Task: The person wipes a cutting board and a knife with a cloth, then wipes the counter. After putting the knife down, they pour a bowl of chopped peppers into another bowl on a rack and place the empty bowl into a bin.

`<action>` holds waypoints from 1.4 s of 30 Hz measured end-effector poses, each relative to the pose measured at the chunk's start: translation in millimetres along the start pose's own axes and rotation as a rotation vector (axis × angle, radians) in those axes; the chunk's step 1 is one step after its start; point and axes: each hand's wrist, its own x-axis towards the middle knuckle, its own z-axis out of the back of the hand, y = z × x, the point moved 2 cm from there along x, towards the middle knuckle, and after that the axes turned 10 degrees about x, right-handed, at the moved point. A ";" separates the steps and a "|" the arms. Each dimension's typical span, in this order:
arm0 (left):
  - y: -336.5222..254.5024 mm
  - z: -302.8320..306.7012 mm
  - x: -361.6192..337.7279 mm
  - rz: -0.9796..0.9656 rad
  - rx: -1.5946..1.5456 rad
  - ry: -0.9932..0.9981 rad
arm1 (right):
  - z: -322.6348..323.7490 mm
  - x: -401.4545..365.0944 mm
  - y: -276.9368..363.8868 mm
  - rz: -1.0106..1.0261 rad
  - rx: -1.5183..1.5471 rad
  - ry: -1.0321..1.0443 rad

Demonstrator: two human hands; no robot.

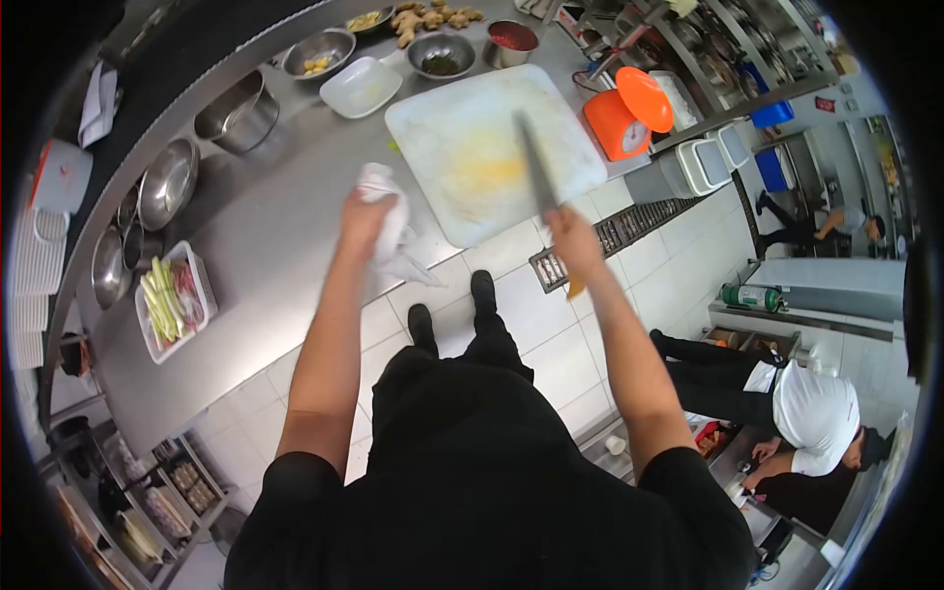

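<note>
My left hand [364,221] is closed round a crumpled white cloth [393,221], whose loose end hangs past the front edge of the steel counter. In my right hand [573,239] is the handle of a large knife [536,162]. Its blade, slightly blurred, points away from me over the white cutting board [442,118]. A yellow-orange stain marks the middle of the board. Just below my right hand shows a small yellow-orange piece [575,287]; I cannot make out what it is or whether I hold it.
Behind the board stand a white dish [361,87], steel bowls [441,56] and ginger [430,18]. An orange scale [618,123] is at its right. Leftward are a steel pot [238,113] and a basket of cut vegetables [175,300]. A person in white [814,413] works at right.
</note>
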 end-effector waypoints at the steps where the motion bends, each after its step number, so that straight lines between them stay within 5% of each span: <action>1: 19.2 -15.0 -0.4 -0.100 0.220 -0.066 | 1.9 41.3 -29.0 0.162 -0.160 -0.159; 3: 22.2 -44.6 -10.5 -0.153 0.502 -0.141 | 14.6 76.5 -5.7 -0.042 -0.065 -0.132; 6: 1.8 -61.8 -33.3 -0.067 0.595 -0.112 | 9.4 110.9 2.3 0.232 -0.379 -0.233; 10: 6.4 -50.4 -22.8 -0.077 0.571 -0.030 | 1.3 111.6 28.9 0.223 -0.650 -0.130; 19: 2.1 -53.6 -16.5 -0.043 0.638 -0.024 | -48.3 109.0 40.2 0.018 -0.716 -0.161; 30: 5.5 -49.9 -10.3 -0.095 0.608 0.000 | -123.4 65.1 77.0 0.111 -0.639 -0.027; 38: 36.9 -49.5 7.3 -0.130 0.389 0.078 | -140.6 53.9 63.1 0.264 -0.219 0.134; 42: 28.6 -10.3 -44.8 0.171 -0.439 0.201 | -142.3 12.3 100.5 -0.114 0.533 0.358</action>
